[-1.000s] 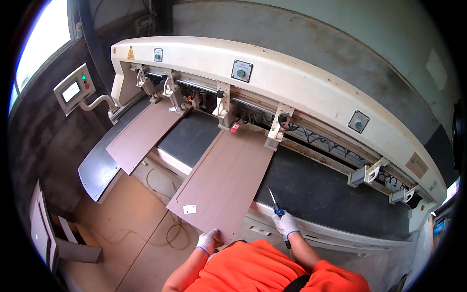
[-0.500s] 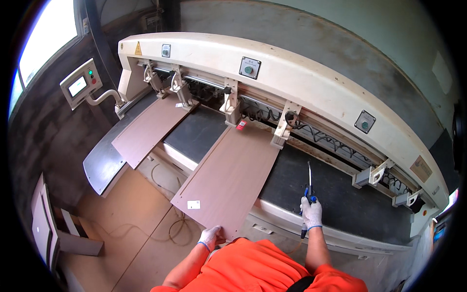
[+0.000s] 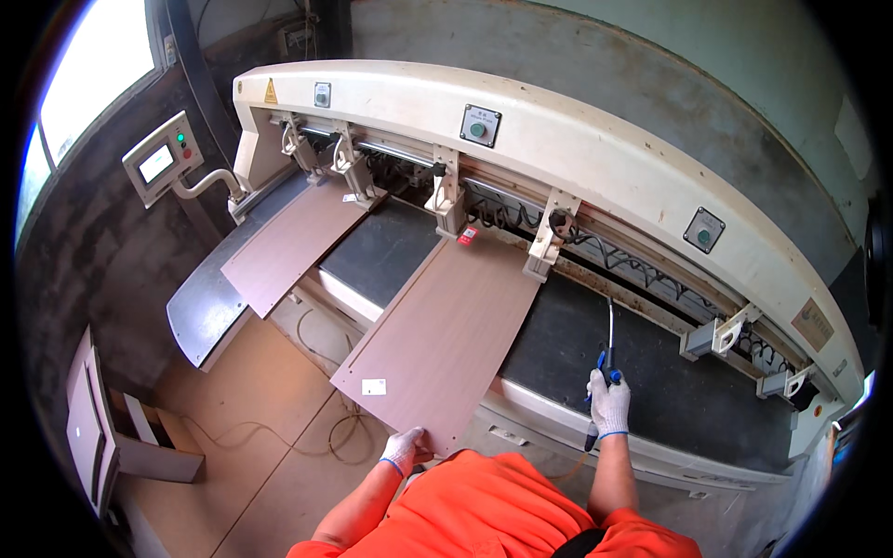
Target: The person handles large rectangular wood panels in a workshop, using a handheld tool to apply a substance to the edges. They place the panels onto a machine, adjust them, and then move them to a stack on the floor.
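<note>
Wearing a white knit glove, my left hand (image 3: 406,448) is closed on the near edge of a long pinkish-brown wood-grain panel (image 3: 446,325). The panel's far end lies under the clamps of a large cream machine (image 3: 577,126), and its near end overhangs toward me. A white label (image 3: 374,387) sits on it near the left edge, and a red tag (image 3: 468,236) at its far end. My gloved right hand (image 3: 610,407) grips a blue-and-black air blow gun (image 3: 606,361). Its thin metal nozzle points away from me over the black tabletop, right of the panel.
A second, narrower panel (image 3: 296,244) lies on the machine to the left. A control screen on an arm (image 3: 156,164) stands at the far left. More panels (image 3: 86,432) lean at the lower left, and a thin hose (image 3: 349,437) coils on the floor.
My right hand has shifted slightly right with the air blow gun. My left hand keeps its place on the panel's near edge, and the whole view has drifted a little.
</note>
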Action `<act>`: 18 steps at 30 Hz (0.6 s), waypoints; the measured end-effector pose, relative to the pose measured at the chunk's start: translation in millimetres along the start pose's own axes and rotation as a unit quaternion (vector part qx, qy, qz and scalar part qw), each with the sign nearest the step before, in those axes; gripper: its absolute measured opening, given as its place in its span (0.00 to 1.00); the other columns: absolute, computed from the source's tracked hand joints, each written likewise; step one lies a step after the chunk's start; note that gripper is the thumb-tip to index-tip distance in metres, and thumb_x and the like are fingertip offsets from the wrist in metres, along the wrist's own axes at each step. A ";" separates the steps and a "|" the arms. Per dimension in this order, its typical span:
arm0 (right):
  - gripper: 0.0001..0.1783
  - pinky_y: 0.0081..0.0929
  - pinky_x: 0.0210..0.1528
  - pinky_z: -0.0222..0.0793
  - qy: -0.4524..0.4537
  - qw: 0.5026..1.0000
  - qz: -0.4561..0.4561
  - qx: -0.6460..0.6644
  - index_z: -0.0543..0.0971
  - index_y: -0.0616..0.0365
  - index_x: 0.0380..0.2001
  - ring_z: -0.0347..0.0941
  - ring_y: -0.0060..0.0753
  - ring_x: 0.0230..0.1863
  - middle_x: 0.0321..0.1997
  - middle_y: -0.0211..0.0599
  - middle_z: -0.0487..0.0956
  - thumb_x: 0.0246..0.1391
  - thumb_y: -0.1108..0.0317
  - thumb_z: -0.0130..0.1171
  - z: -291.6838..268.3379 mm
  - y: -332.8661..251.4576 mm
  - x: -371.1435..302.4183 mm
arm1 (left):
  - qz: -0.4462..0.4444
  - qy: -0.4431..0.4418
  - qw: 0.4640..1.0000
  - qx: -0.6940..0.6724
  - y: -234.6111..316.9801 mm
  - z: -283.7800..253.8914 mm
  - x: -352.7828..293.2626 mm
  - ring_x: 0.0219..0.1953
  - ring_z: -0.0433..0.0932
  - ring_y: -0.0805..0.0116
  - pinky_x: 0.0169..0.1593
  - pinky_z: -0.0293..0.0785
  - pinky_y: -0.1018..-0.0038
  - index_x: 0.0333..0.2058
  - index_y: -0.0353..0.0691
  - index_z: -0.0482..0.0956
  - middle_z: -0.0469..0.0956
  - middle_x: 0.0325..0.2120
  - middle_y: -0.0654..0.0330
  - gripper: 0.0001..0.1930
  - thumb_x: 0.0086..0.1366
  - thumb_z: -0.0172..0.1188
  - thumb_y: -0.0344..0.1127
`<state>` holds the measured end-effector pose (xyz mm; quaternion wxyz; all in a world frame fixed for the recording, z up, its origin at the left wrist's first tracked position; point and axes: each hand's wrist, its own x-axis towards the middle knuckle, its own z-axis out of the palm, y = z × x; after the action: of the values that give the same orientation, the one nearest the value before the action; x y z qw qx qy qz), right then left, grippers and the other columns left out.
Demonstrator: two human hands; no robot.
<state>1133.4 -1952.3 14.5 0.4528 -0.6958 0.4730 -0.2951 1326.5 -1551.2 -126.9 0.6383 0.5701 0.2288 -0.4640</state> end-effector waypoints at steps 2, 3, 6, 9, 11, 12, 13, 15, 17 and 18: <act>0.12 0.28 0.32 0.71 -0.004 0.999 0.022 0.048 0.79 0.59 0.37 0.75 0.22 0.27 0.26 0.29 0.80 0.65 0.62 0.67 -5.5 -18.8 -2.0 | 0.001 0.000 1.000 0.002 -0.7 -0.3 1.7 0.32 0.85 0.48 0.36 0.88 0.54 0.47 0.29 0.77 0.79 0.35 0.48 0.19 0.72 0.63 0.43; 0.10 0.25 0.31 0.69 -0.008 0.997 0.026 0.073 0.78 0.57 0.37 0.74 0.19 0.26 0.27 0.26 0.79 0.66 0.63 0.66 -6.8 -22.9 -0.4 | 0.005 0.003 1.000 0.001 -1.4 -0.2 1.7 0.33 0.85 0.46 0.38 0.88 0.53 0.46 0.30 0.78 0.80 0.35 0.48 0.19 0.72 0.63 0.43; 0.10 0.25 0.30 0.69 0.008 0.995 0.013 0.099 0.78 0.58 0.37 0.74 0.19 0.26 0.26 0.25 0.78 0.66 0.63 0.66 -11.5 -34.0 4.1 | 0.015 0.005 1.000 0.002 -1.8 1.9 -1.9 0.35 0.86 0.43 0.40 0.87 0.49 0.44 0.31 0.79 0.82 0.35 0.47 0.18 0.72 0.62 0.44; 0.11 0.24 0.31 0.69 0.018 0.993 0.006 0.112 0.77 0.58 0.37 0.73 0.18 0.27 0.28 0.25 0.78 0.67 0.63 0.65 -19.4 -39.6 8.7 | 0.015 0.000 1.000 0.006 -1.1 2.5 -2.9 0.35 0.86 0.43 0.40 0.87 0.49 0.42 0.31 0.79 0.82 0.34 0.47 0.17 0.72 0.61 0.44; 0.11 0.22 0.32 0.69 0.025 0.993 0.005 0.114 0.78 0.58 0.38 0.73 0.18 0.28 0.28 0.25 0.79 0.67 0.63 0.66 -22.7 -45.0 10.0 | 0.008 0.001 1.000 0.011 -2.6 -0.7 1.5 0.34 0.86 0.43 0.40 0.87 0.50 0.41 0.30 0.79 0.82 0.33 0.47 0.17 0.72 0.61 0.43; 0.11 0.22 0.32 0.69 0.027 0.994 -0.004 0.111 0.78 0.58 0.38 0.74 0.18 0.28 0.28 0.26 0.79 0.67 0.62 0.65 -23.7 -46.9 10.5 | 0.008 0.005 1.000 0.011 -3.6 -1.8 2.5 0.33 0.86 0.43 0.40 0.87 0.50 0.40 0.30 0.79 0.82 0.32 0.47 0.17 0.72 0.60 0.43; 0.11 0.23 0.32 0.70 0.029 0.994 -0.012 0.107 0.78 0.57 0.39 0.74 0.18 0.27 0.28 0.26 0.79 0.67 0.62 0.65 -24.5 -48.5 10.9 | 0.009 0.010 1.000 0.012 -4.7 -3.2 3.3 0.33 0.86 0.44 0.40 0.87 0.50 0.39 0.30 0.79 0.82 0.32 0.47 0.17 0.72 0.60 0.44; 0.11 0.22 0.32 0.70 0.031 0.994 -0.025 0.105 0.78 0.57 0.38 0.74 0.18 0.27 0.28 0.27 0.79 0.68 0.62 0.65 -27.3 -55.4 9.8 | 0.009 0.013 1.000 0.012 -6.3 -3.9 4.0 0.32 0.86 0.44 0.40 0.87 0.50 0.38 0.31 0.79 0.82 0.31 0.47 0.17 0.72 0.60 0.44; 0.10 0.22 0.32 0.69 0.041 0.993 -0.024 0.110 0.79 0.57 0.38 0.73 0.17 0.27 0.28 0.25 0.79 0.67 0.63 0.66 -34.3 -61.6 7.2 | 0.009 0.009 1.000 0.015 -6.7 -1.8 5.9 0.30 0.85 0.45 0.39 0.87 0.51 0.37 0.31 0.80 0.82 0.31 0.48 0.18 0.72 0.61 0.44; 0.10 0.21 0.32 0.69 0.050 0.992 -0.023 0.113 0.79 0.57 0.38 0.73 0.17 0.27 0.28 0.24 0.79 0.67 0.63 0.66 -38.9 -63.1 6.5 | 0.006 0.005 1.000 0.006 -6.9 -2.0 5.7 0.29 0.85 0.47 0.37 0.87 0.52 0.37 0.31 0.79 0.81 0.30 0.49 0.16 0.71 0.61 0.43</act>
<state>1127.8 -1963.0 88.0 0.4968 -0.6355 0.4426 -0.3917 1323.7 -1550.7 -135.6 0.6365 0.5773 0.2257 -0.4589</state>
